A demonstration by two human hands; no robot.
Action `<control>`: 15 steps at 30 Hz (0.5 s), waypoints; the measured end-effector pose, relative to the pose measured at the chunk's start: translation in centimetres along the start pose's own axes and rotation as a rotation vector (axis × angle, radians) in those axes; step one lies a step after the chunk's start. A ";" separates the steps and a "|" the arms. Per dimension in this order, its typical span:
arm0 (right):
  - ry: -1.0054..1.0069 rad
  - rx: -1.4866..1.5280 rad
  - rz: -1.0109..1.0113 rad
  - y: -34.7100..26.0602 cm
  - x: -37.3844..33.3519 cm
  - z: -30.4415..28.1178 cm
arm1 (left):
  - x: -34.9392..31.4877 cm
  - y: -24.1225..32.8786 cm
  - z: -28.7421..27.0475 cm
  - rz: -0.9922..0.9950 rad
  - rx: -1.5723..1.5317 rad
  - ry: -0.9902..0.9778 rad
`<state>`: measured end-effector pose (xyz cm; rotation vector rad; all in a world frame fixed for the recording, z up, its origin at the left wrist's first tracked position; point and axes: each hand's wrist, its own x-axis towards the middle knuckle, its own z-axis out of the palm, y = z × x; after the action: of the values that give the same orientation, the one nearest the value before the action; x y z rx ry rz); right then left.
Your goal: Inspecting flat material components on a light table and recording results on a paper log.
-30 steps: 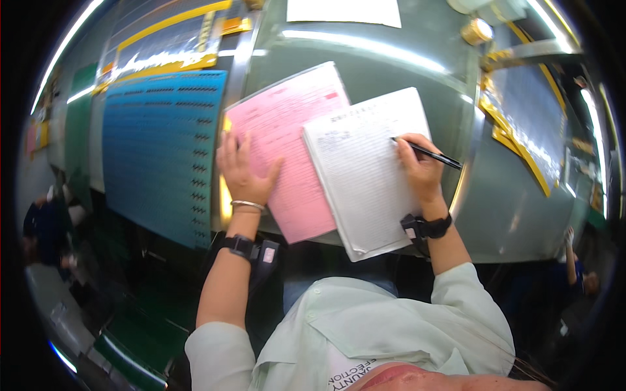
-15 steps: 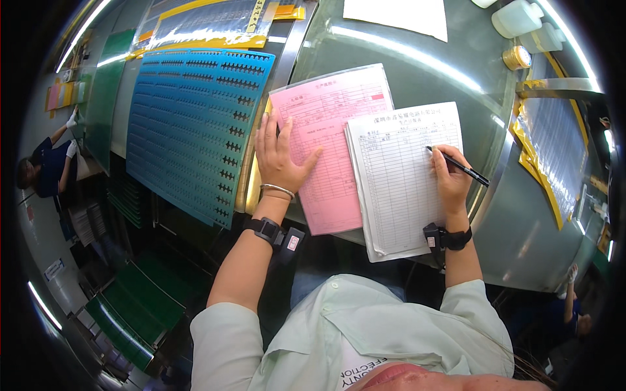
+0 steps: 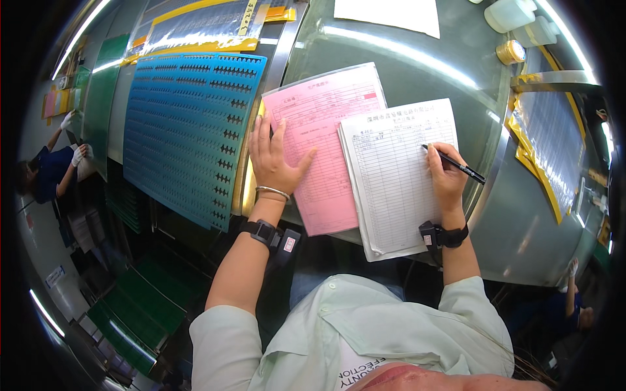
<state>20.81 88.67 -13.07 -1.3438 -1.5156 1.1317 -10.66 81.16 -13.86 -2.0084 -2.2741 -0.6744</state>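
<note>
My left hand [image 3: 276, 161] lies flat with fingers spread on the left edge of a pink printed form [image 3: 326, 189], which looks to be in a clear sleeve. Overlapping the form's right side is a stack of white ruled sheets [image 3: 392, 195] with some handwriting in the upper rows. In my right hand [image 3: 447, 176] is a black pen [image 3: 464, 167], slanted with its tip at the upper right part of the top sheet. My right hand rests on that sheet's right edge. Both wrists carry black strapped devices, and a bangle circles my left wrist.
Left of the papers lies a large blue panel [image 3: 189, 137] with rows of dark cutouts. Yellow-edged clear film frames [image 3: 548, 137] flank the table. A blank white sheet [image 3: 391, 14], pale bottles [image 3: 510, 14] and a tape roll [image 3: 510, 53] sit farther back. Co-workers [image 3: 55, 171] stand at the sides.
The whole view has shifted slightly, so papers and table sit a little farther left. My right hand and the pen tip keep almost the same place on the sheet; my left hand stays put.
</note>
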 end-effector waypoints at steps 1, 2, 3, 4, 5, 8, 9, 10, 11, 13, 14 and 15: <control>0.008 0.034 0.022 0.0 -0.1 -0.1 | 0.0 0.1 0.0 0.002 -0.003 0.000; 0.016 0.067 0.044 0.0 -0.2 -0.2 | -0.1 0.2 0.1 -0.001 -0.003 -0.009; 0.020 0.063 0.043 -0.1 -0.1 -0.2 | 0.0 0.3 0.1 -0.002 -0.003 -0.017; 0.025 0.079 0.045 -0.3 -0.1 -0.3 | -0.1 0.4 0.1 0.001 -0.012 -0.019; 0.032 0.093 0.046 -0.5 -0.1 -0.4 | 0.0 0.5 0.1 -0.002 -0.004 -0.019; 0.022 -0.010 -0.031 -0.2 0.1 -0.1 | -0.1 0.4 0.0 0.001 -0.004 -0.020; 0.043 -0.047 -0.036 0.1 0.0 0.0 | -0.2 0.4 0.0 -0.001 0.007 -0.019; 0.054 -0.041 -0.047 0.3 0.0 0.1 | -0.2 0.3 -0.1 -0.001 -0.006 -0.008; 0.065 -0.034 -0.059 0.3 0.0 0.1 | -0.1 0.4 0.0 0.006 -0.020 -0.008; 0.057 -0.039 -0.053 0.1 0.0 -0.1 | -0.1 0.5 0.0 0.006 -0.013 -0.007; 0.039 -0.032 -0.048 0.1 0.0 -0.1 | -0.1 0.5 -0.1 -0.002 -0.004 -0.019; 0.043 -0.034 -0.046 0.0 0.0 -0.2 | -0.1 0.6 0.0 0.001 -0.008 -0.020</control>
<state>20.96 88.73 -13.05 -1.3404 -1.5334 1.0463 -10.10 81.10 -13.73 -2.0283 -2.2853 -0.6668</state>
